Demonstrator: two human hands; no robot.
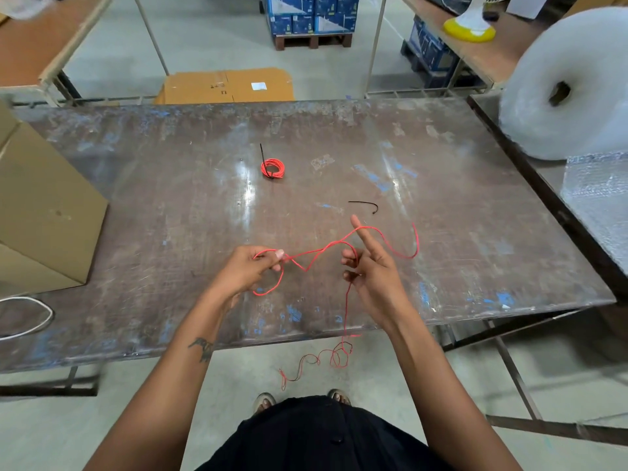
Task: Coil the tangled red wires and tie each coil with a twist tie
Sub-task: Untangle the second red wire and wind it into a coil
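A loose red wire (319, 251) stretches between both hands above the near half of the metal table (170, 205). My left hand (246, 271) pinches a small loop of it. My right hand (372, 266) has the wire draped over its raised index finger, the other fingers curled round the strand. From there the wire drops past the table edge into a tangle near the floor (326, 360). A finished red coil (272, 168), bound with a black tie, lies mid-table. A loose black twist tie (365, 205) lies just beyond my right hand.
A cardboard box (37, 205) stands on the table's left end, with a white cable loop (27, 317) in front of it. A big bubble-wrap roll (571, 86) sits to the right. Flat cartons (224, 86) and stacked blue boxes (312, 15) are on the floor beyond.
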